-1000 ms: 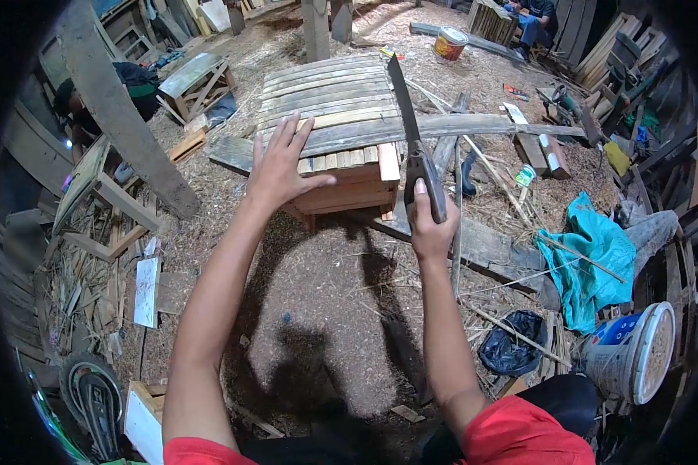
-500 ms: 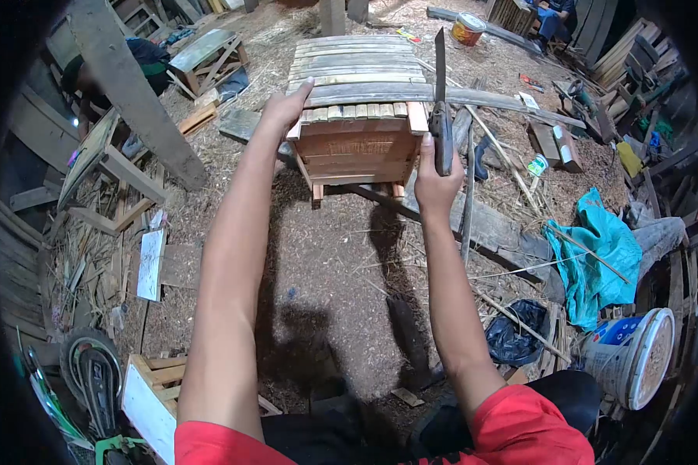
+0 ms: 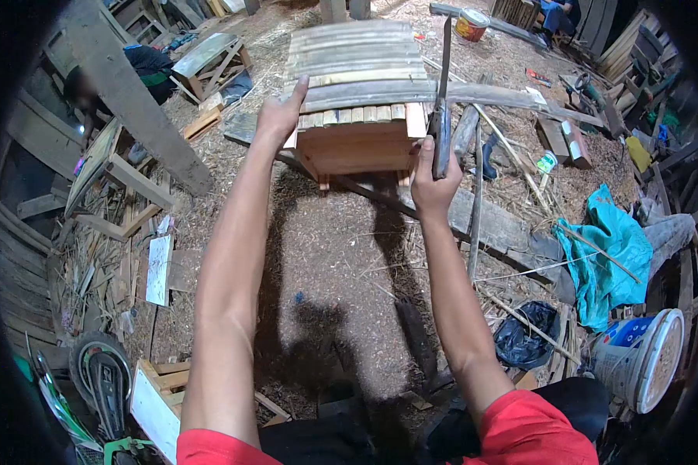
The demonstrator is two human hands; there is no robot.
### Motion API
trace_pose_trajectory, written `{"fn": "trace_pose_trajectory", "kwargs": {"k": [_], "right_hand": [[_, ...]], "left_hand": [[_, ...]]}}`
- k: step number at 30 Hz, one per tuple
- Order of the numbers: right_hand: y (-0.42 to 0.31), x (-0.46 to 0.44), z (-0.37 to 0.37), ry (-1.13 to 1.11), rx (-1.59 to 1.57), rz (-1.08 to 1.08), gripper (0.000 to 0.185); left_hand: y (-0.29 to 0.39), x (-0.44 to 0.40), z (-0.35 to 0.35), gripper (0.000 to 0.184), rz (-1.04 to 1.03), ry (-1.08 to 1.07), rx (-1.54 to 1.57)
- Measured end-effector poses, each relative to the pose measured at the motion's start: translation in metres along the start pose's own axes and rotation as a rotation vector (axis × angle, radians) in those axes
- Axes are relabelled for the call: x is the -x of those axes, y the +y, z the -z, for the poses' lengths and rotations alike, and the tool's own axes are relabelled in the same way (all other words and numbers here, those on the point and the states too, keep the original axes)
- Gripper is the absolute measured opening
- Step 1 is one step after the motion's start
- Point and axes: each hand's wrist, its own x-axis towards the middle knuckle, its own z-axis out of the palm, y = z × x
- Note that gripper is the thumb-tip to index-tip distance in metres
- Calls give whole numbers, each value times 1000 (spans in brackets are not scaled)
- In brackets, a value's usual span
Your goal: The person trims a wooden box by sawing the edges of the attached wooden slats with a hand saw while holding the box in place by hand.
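Note:
Before me, off the ground, is a wooden frame [image 3: 357,147] with short legs and a curved top of narrow slats [image 3: 353,58]. My left hand [image 3: 278,120] grips its near left corner, thumb up along the slats. At the near right corner, my right hand [image 3: 436,182] is closed around the dark handle of a machete [image 3: 445,70], whose blade points upward. That hand's thumb lies along the handle, close to the frame. Whether its fingers also clasp the frame, I cannot tell.
Planks [image 3: 512,240] and sticks lie across the shavings-covered ground. On the right are a teal sheet [image 3: 609,263], a black plastic bag [image 3: 526,333] and a white bucket [image 3: 636,360]. A wooden post [image 3: 132,101] leans at left, with a person [image 3: 147,70] behind it. Another person [image 3: 558,17] sits far right.
The slatted frame has tilted and shifted slightly upward and left in view, both hands moving with it. The machete stays upright in my right hand.

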Motion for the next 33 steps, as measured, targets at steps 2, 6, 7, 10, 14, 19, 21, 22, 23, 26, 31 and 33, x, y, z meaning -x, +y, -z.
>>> {"fn": "trace_pose_trajectory", "kwargs": {"k": [2,6,7,10,14,19,21,22,23,26,31,33], "right_hand": [[13,-3,5,-20,23,-1,32],[22,-8,14,-91,109,74,31],[18,-11,16,-106,130,102,31],[-4,-1,29,-143,99,-8,25],[-9,28,58,-124,123,-33,25],[-59,59,83,-126,57,-222,33],[-73,63,86,-172,67,-228,33],[-87,62,83,-164,14,-208,33],[-90,61,82,-180,-50,-203,33],[-77,51,82,-223,7,-204,33],[-89,22,85,-262,-97,-335,35],[-73,40,98,-316,52,-217,32]], "left_hand": [[1,-3,-5,102,-13,58,-30],[12,23,-18,96,-128,182,141],[7,19,-22,96,-121,208,103],[2,19,-18,95,-47,190,22],[-22,16,-26,91,-89,156,100],[-24,27,-29,93,-156,213,194],[-18,40,-26,93,-193,204,249],[-15,44,-26,89,-143,229,199],[-12,48,-24,88,-136,225,190],[-19,45,-26,83,-152,181,262],[-16,42,-27,84,-97,200,143],[-9,40,-24,84,-47,228,43]]}}
